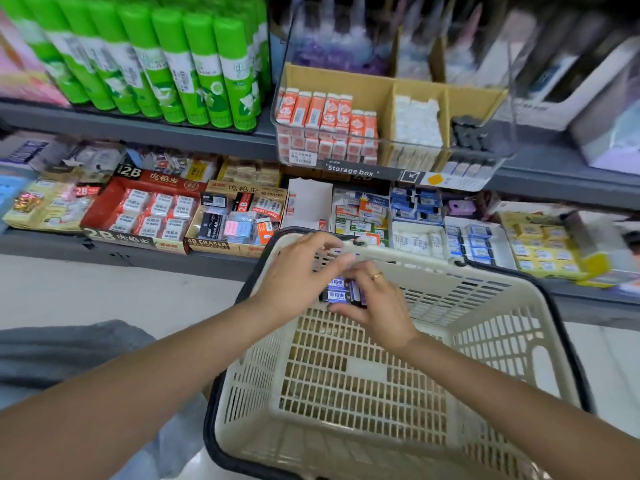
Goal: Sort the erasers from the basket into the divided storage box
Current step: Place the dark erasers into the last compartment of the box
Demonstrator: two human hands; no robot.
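Note:
A cream plastic basket (491, 344) with a black rim sits in front of me, and its slotted bottom shows bare. Over its far end, my left hand (298, 275) and my right hand (377, 303) both close around a small stack of black and purple erasers (341, 292). The divided storage box (391, 98), cardboard dividers behind a clear front, stands on the upper shelf. Its left compartment holds orange and white erasers (325, 116), the middle holds white ones (417, 121), and the right holds dark ones (467, 133).
Green glue sticks (173, 60) line the upper shelf on the left. The lower shelf carries several open eraser cartons, among them a red 2B box (138, 206) and a 4B eraser box (235, 220). My grey-clad knee (69, 351) is at the lower left.

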